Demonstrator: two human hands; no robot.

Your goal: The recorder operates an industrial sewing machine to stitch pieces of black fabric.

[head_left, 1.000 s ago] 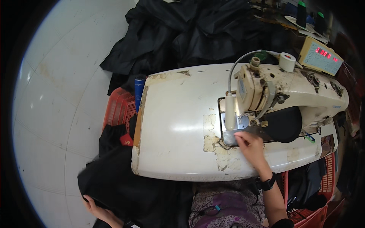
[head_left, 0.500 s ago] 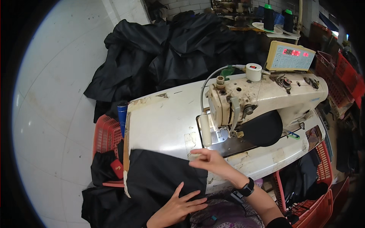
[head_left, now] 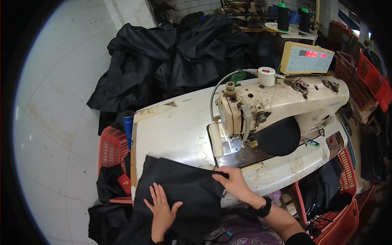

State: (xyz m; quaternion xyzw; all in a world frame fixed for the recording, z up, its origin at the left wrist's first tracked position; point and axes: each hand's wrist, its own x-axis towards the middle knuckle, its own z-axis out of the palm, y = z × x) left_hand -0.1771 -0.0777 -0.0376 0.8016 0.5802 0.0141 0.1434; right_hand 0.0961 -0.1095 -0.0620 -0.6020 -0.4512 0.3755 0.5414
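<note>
A piece of black fabric (head_left: 190,190) lies over the front left of the white sewing table (head_left: 171,134) and hangs off its near edge. My left hand (head_left: 162,212) rests flat on it with the fingers spread. At the fabric's upper right corner, my right hand (head_left: 236,183) pinches the edge between thumb and fingers; a dark watch is on that wrist. Just beyond the right hand stands the sewing machine (head_left: 281,100), with a white lamp (head_left: 217,141) beside its needle area. The needle itself is hidden. A black rounded piece (head_left: 278,137) leans under the machine's arm.
Behind the table a large heap of black fabric (head_left: 163,61) is piled. Red baskets (head_left: 112,145) with dark pieces flank the table on both sides. A control panel (head_left: 308,58) and black thread cones (head_left: 282,18) stand at the back right. Small green-blue snips (head_left: 312,143) lie near the machine.
My left hand has slid left and up across the fabric. My right hand has moved slightly right and down and now grips the fabric's corner, and the fabric's top edge has shifted.
</note>
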